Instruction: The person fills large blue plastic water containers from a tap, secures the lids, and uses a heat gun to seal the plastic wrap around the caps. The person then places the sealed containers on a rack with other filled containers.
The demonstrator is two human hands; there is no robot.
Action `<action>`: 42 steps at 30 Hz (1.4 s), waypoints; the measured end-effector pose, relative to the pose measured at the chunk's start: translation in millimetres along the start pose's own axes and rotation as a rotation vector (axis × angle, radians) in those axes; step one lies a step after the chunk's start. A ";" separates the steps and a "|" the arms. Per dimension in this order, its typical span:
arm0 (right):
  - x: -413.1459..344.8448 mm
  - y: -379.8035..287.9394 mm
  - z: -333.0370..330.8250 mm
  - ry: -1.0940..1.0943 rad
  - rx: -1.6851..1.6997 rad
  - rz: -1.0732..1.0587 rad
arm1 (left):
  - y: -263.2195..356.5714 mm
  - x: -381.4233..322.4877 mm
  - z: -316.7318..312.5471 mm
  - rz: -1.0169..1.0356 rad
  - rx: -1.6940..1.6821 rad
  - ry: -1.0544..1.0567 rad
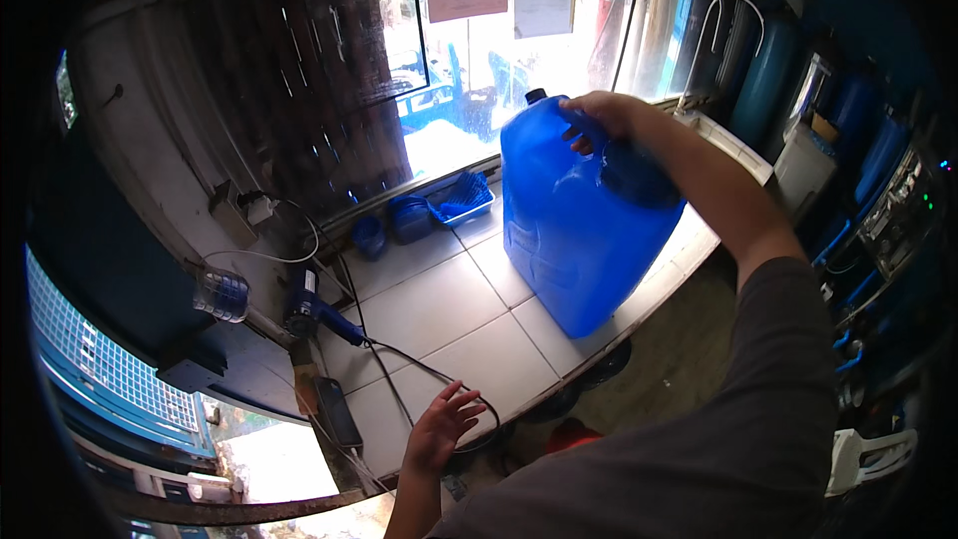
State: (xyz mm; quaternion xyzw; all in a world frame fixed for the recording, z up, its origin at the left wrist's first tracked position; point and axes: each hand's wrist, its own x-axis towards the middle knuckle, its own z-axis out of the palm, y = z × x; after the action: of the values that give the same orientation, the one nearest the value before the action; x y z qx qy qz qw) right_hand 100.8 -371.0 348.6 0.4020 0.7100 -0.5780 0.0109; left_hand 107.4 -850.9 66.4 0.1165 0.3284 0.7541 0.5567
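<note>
A large blue plastic water jug (576, 239) with a black spout cap stands on the white tiled counter (426, 314). My right hand (599, 116) is closed around the handle at its top. Over the near left part of the counter, my left hand (441, 423) has its fingers apart and holds nothing, beside a looped black cord. A blue heat gun or hair dryer (322, 311) lies at the counter's left side. Below it is a black smartphone (338, 412) with a cable at its end.
Along the window sit a white tray with blue caps (468, 202), a blue container (410, 218) and a blue cup (368, 236). A power outlet with a white plug (260, 209) is on the left. Curved faucets (700, 37) rise beside a sink at the right; tall tanks (763, 82) stand beyond.
</note>
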 end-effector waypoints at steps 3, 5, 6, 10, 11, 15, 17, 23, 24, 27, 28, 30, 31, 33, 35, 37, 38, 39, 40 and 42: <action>17.8 12.5 -6.1 0.049 -0.007 -0.135 | -9.5 11.9 25.9 -0.067 0.079 -0.026; 18.1 15.9 -0.9 0.059 -0.049 -0.150 | -22.3 14.2 37.7 -0.085 0.114 -0.060; 15.0 15.4 2.5 0.047 -0.067 -0.174 | -30.4 13.8 40.9 -0.075 0.096 -0.064; -14.6 22.7 20.8 -0.029 -0.175 -0.220 | -72.1 6.7 37.8 -0.064 0.061 0.039; -25.4 26.5 24.2 -0.080 -0.226 -0.253 | -87.1 5.7 35.6 -0.066 0.029 0.074; -79.6 47.7 45.9 -0.231 -0.442 -0.343 | -152.7 21.8 27.3 -0.074 -0.180 0.201; -113.0 59.2 54.2 -0.357 -0.647 -0.400 | -181.1 42.4 24.4 0.032 -0.333 0.221; -216.0 97.7 33.3 -0.779 -0.840 -0.586 | -253.7 82.6 37.1 0.562 -0.863 0.030; -229.4 104.9 35.0 -0.802 -0.910 -0.569 | -261.2 85.0 40.7 0.768 -0.883 -0.325; -268.4 132.4 43.0 -0.849 -1.233 -0.751 | -285.6 85.3 66.7 0.641 -0.842 0.603; -282.3 139.8 42.1 -0.928 -1.177 -0.681 | -294.9 82.4 76.8 0.633 -0.978 0.577; -304.1 143.5 43.5 -0.940 -1.246 -0.541 | -315.0 76.6 102.8 0.732 -1.021 0.599; -313.5 145.1 48.2 -0.941 -1.307 -0.516 | -322.2 70.5 110.4 0.749 -1.008 0.648; -327.9 152.7 60.2 -0.966 -1.358 -0.514 | -336.0 60.4 116.2 0.695 -1.123 0.695; -343.1 164.5 76.0 -0.985 -1.335 -0.572 | -351.9 51.3 111.9 0.660 -1.181 0.740; -354.5 168.8 95.4 -1.037 -1.408 -0.640 | -369.6 41.4 97.0 0.635 -1.178 0.764; -358.7 169.6 106.7 -1.044 -1.467 -0.690 | -382.0 38.9 90.4 0.680 -1.215 0.813; -363.3 171.8 120.2 -1.054 -1.527 -0.751 | -393.1 33.1 80.0 0.737 -1.255 0.865; -368.3 177.3 133.9 -1.057 -1.508 -0.758 | -404.3 27.2 70.2 0.757 -1.318 0.938; -374.7 193.0 163.5 -1.066 -1.502 -0.752 | -430.1 -0.9 44.5 0.874 -1.310 0.966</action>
State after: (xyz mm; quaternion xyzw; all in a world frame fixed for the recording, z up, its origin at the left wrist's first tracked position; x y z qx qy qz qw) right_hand 393.5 -714.1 317.6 -0.2729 0.8753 -0.0494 0.3962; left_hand 460.0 -764.6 -168.6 -0.4355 -0.0402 0.8990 -0.0201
